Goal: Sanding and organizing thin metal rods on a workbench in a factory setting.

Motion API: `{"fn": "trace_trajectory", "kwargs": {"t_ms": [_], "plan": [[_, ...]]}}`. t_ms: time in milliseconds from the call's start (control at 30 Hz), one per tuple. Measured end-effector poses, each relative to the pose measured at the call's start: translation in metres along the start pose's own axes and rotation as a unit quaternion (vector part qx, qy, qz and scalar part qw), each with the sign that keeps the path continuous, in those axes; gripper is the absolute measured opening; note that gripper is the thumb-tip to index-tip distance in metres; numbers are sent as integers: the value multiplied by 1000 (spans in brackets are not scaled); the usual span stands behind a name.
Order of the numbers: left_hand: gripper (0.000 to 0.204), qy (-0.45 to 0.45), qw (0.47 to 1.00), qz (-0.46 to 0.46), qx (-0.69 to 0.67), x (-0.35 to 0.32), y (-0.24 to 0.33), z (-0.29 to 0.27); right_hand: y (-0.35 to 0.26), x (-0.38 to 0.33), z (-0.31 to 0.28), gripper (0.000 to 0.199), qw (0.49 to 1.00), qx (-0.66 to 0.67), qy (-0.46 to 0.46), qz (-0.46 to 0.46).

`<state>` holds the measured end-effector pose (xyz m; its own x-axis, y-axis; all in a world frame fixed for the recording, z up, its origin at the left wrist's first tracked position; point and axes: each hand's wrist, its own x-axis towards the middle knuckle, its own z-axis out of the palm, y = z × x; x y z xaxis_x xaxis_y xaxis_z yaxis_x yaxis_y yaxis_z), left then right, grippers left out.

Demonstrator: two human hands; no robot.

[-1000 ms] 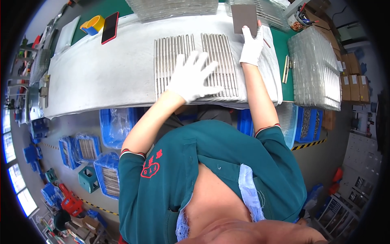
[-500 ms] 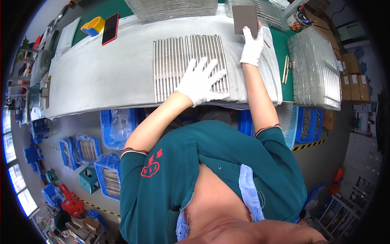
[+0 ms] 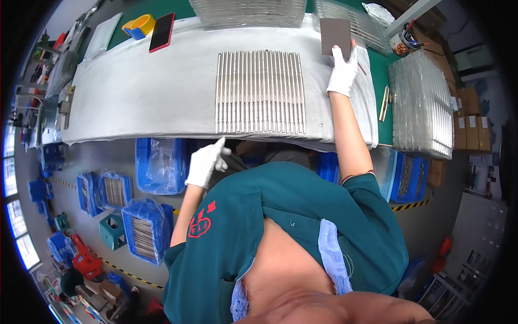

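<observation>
A row of slim silver metal rods [image 3: 261, 92] lies side by side on the white cloth [image 3: 145, 92], their near ends close to the table's front edge. My left hand [image 3: 205, 163], in a white glove, is off the table in front of that edge, its index finger stretched out and nothing in its grasp. At the far right of the cloth, my gloved right hand [image 3: 342, 73] grips a stiff dark grey-brown rectangular sheet [image 3: 335, 35] by its near edge, thumb on top. The fingers beneath the sheet are mostly hidden. A thin reddish-brown stick [image 3: 362, 69] shows beside this hand.
Clear ridged plastic trays are stacked at the back [image 3: 248, 12] and at the right [image 3: 421, 102]. A phone [image 3: 162, 33] and yellow tape [image 3: 142, 24] sit back left. Blue bins [image 3: 159, 181] stand below the front edge; a pen holder [image 3: 400, 44] is at the far right.
My left hand has lifted off the rods and drawn back past the table's front edge. The rods now lie closed up, without the gap between them. My right hand still grips the sheet.
</observation>
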<state>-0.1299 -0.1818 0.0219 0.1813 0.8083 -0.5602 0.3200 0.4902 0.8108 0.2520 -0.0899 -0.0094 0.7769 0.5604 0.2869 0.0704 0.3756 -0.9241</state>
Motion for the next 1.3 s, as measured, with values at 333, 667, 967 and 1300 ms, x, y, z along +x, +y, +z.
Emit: {"fn": "trace_trajectory", "kwargs": {"t_ms": [333,667,967,1300], "plan": [[32,37,969,-40,-241,20,-2,30,-5,-10,-5,63,995,-79,-31,-46],[36,3,966,-18,-260,17,-9,21,-88,-48,15,49,847,-295,-436,72],[50,3,966,43,-255,17,-19,16,-81,-48,82,42,714,-414,-447,-346],[50,24,937,74,-341,13,-30,7,-12,-45,185,34,532,-595,-531,-285]]}}
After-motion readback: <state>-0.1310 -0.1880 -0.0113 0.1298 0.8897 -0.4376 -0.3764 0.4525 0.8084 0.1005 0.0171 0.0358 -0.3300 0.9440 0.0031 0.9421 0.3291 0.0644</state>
